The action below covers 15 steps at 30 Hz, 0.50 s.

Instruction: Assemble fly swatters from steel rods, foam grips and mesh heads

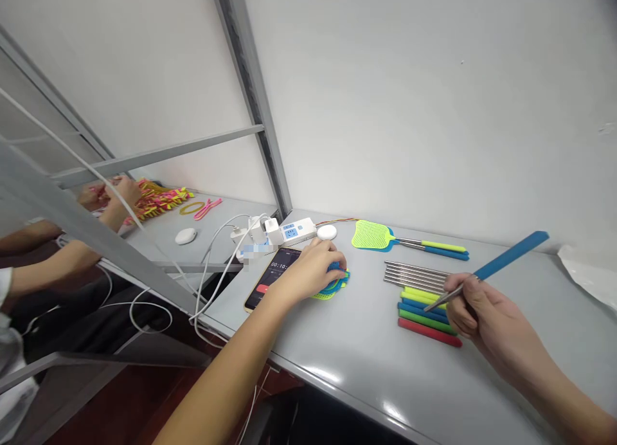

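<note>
My right hand (475, 307) grips a fly swatter handle (511, 255), a blue grip with a metal rod pointing down to the left. My left hand (322, 265) has its fingers curled over a blue fly swatter head (336, 267), partly hidden by the hand. Beneath it lies a yellow-green swatter head (326, 296). Below my right hand, yellow, blue, green and red grips (429, 332) lie in a row. Several metal rods (414, 276) rest just behind them. Farther back are assembled swatters with a yellow-green perforated head (371, 235) on top.
A phone showing a timer (272, 279) lies beside my left forearm. Behind it are a power strip (297, 230) with chargers and white cables, and a white round case (326, 232). A metal frame post (263, 110) stands left. Beyond it, another person's hands (126, 191) handle colourful strips.
</note>
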Motion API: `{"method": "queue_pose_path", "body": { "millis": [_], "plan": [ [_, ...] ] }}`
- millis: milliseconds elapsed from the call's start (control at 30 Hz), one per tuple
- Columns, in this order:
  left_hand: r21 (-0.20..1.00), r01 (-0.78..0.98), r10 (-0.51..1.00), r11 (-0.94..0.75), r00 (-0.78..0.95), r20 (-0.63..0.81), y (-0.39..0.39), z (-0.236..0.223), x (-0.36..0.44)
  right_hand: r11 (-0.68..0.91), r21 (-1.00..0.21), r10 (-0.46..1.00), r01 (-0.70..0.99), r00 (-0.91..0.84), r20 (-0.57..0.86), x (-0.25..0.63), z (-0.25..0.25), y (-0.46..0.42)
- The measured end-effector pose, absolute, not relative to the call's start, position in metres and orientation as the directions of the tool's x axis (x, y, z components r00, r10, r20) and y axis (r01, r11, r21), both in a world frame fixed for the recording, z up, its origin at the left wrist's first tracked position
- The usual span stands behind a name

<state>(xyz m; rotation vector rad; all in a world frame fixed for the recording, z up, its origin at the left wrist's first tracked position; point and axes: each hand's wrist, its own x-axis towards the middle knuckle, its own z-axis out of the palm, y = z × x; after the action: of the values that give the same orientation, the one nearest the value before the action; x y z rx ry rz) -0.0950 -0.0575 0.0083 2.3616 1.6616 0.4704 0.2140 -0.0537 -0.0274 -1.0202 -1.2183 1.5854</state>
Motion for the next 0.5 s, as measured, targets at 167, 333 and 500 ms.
{"method": "queue_pose_path", "body": {
  "millis": [167, 333, 500],
  "plan": [
    [0.331, 0.874, 0.935, -0.355, 0.337, 0.113, -0.045, 0.008, -0.092, -0.125, -0.973, 0.955, -0.196, -0.288, -0.064, 0.212, -0.022, -0.052],
    [0.352, 0.869, 0.936, -0.348, 0.347, 0.068, -0.035, 0.013, -0.097, -0.095, -0.97, 0.961, -0.225, -0.273, -0.031, 0.213, -0.019, -0.051],
    [0.355, 0.879, 0.936, -0.32, 0.351, -0.025, -0.029, 0.017, -0.097, -0.002, -0.994, 0.977, -0.112, -0.214, 0.023, 0.213, -0.018, -0.052]
  ]
}}
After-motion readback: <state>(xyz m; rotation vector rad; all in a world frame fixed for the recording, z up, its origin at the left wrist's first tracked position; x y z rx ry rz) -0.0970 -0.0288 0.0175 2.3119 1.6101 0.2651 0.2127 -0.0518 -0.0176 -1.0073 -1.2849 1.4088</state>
